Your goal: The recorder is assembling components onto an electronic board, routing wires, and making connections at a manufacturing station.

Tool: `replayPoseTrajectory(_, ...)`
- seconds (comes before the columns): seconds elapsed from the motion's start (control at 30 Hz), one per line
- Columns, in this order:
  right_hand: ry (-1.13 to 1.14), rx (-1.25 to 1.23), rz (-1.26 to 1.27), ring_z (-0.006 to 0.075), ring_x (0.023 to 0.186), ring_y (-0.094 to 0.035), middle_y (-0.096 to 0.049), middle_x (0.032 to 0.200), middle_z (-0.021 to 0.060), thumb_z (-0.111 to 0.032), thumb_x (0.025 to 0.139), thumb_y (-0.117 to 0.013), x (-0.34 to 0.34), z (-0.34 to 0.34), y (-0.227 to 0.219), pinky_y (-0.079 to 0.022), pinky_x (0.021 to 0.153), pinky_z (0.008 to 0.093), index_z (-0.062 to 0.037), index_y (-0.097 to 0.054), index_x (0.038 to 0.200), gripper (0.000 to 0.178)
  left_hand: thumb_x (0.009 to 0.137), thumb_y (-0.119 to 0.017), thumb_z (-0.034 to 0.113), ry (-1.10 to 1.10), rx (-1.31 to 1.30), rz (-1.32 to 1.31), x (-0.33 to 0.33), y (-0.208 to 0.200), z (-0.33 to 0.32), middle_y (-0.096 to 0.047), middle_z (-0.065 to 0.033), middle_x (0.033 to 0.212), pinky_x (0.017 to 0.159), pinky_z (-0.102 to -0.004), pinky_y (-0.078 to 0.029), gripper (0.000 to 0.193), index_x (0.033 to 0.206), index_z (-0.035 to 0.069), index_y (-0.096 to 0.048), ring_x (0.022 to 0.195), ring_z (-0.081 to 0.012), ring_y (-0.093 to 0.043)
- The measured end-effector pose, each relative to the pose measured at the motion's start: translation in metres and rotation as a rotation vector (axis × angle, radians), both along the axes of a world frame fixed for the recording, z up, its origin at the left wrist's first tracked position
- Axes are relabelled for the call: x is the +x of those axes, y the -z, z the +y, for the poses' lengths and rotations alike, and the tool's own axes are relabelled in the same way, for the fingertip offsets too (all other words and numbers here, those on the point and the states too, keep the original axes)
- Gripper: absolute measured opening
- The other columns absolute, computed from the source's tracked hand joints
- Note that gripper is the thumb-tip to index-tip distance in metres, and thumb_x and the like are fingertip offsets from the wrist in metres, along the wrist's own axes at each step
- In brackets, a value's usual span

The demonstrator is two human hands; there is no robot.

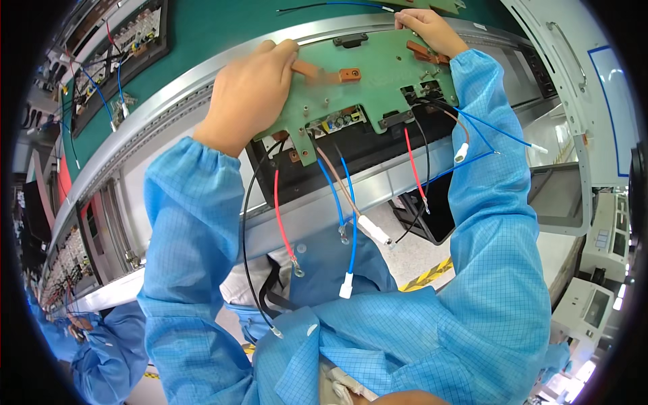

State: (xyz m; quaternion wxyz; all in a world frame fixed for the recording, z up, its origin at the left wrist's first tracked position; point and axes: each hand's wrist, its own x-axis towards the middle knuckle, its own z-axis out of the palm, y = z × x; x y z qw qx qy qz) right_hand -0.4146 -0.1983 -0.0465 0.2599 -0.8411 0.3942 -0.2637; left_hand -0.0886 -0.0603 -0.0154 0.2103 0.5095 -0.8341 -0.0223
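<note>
One bare hand (pixel 248 98) — the left — touches a flat, notched green plate (pixel 378 91).

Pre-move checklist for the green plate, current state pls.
1. Left hand on plate: ok, left hand is at the left edge of the green plate.
2. Right hand grip: cannot tell, fingers of the right hand are by the upper right corner, contact unclear.
3. Plate seated on black tray: cannot tell from above.
4. Front leads out from under the plate: ok, left red lead and others hang over the front.
5. Lead ends secured: not ok, white connector dangles.
</note>
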Motion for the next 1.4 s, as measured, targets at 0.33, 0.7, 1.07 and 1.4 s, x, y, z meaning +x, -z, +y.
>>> replayPoseTrajectory(0.33, 0.247, 0.548, 0.028, 0.0054, 0.055, -0.041, -0.043, 0.056, -0.0041, -0.05, 0.089, -0.053, 0.006, 0.016, -0.031, -0.036, 0.053, 0.0222, -0.0056, -0.053, 0.067, 0.05, 0.083, -0.044, 0.009, -0.008, 0.042, 0.037, -0.013, -0.015, -0.006, -0.061, -0.0175, 0.08, 0.066, -0.0466, -0.046, 0.013, 0.092, 0.004, -0.052, 0.077, -0.0371, -0.059)
replayPoseTrajectory(0.7, 0.415, 0.182, 0.049, 0.0135, 0.065, -0.043, -0.05, 0.067, 0.0037, -0.051, 0.089, -0.049, 0.0, 0.013, -0.01, -0.037, 0.064, 0.0282, -0.0013, -0.054, 0.068, 0.054, 0.088, -0.046, 0.014, 0.005, 0.043, 0.045, -0.014, -0.015, -0.014, -0.06, -0.0174, 0.079, 0.065, -0.0463, -0.045, 0.014, 0.089, 0.002, -0.052, 0.076, -0.0369, -0.058)
replayPoseTrajectory(1.07, 0.258, 0.284, 0.082, 0.0088, 0.058, -0.042, -0.047, 0.059, -0.0012, -0.043, 0.09, -0.053, -0.007, 0.005, -0.004, -0.036, 0.057, 0.0277, -0.002, -0.054, 0.065, 0.047, 0.089, -0.046, 0.016, 0.001, -0.044, 0.061, -0.016, -0.002, -0.012, -0.06, -0.0163, 0.076, 0.065, -0.0455, -0.045, 0.015, 0.084, 0.002, -0.052, 0.074, -0.0355, -0.057)
replayPoseTrajectory(1.4, 0.188, 0.259, -0.046, 0.0131, 0.079, -0.055, -0.062, 0.08, 0.0041, -0.034, 0.093, -0.049, -0.001, 0.011, -0.012, -0.043, 0.077, 0.0268, 0.0014, -0.062, 0.082, 0.039, 0.092, -0.041, 0.022, -0.024, 0.004, 0.01, -0.003, -0.006, -0.004, -0.063, -0.0166, 0.079, 0.067, -0.0459, -0.047, 0.024, 0.088, 0.003, -0.054, 0.077, -0.0358, -0.059)
